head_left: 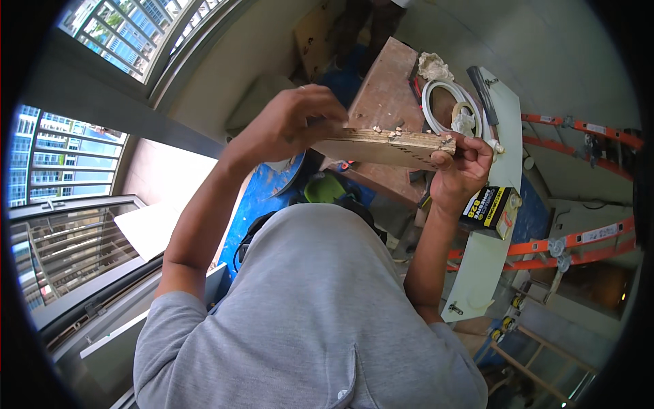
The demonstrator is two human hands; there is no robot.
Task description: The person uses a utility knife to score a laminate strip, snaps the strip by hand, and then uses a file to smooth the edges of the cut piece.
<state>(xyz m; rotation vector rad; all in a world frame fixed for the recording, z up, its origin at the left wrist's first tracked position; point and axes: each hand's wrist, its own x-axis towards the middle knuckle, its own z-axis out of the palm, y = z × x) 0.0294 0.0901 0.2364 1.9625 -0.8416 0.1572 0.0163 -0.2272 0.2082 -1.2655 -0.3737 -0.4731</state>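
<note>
A short plywood board is held out in front of my chest, its layered edge turned upward. Rough, chipped bits of wood and crumbs show along that edge. My right hand grips the board's right end, thumb on the near face and fingers behind. Over the left end is my left hand, its fingers bent and smeared by motion; whether it holds anything is unclear. Beneath the board lies a dusty brown work surface.
White coiled strip, a tape roll and crumpled material lie ahead to the right. A pale panel carries a yellow-and-black can. Orange ladders stand at right, barred windows at left. Another person's legs show at the far side.
</note>
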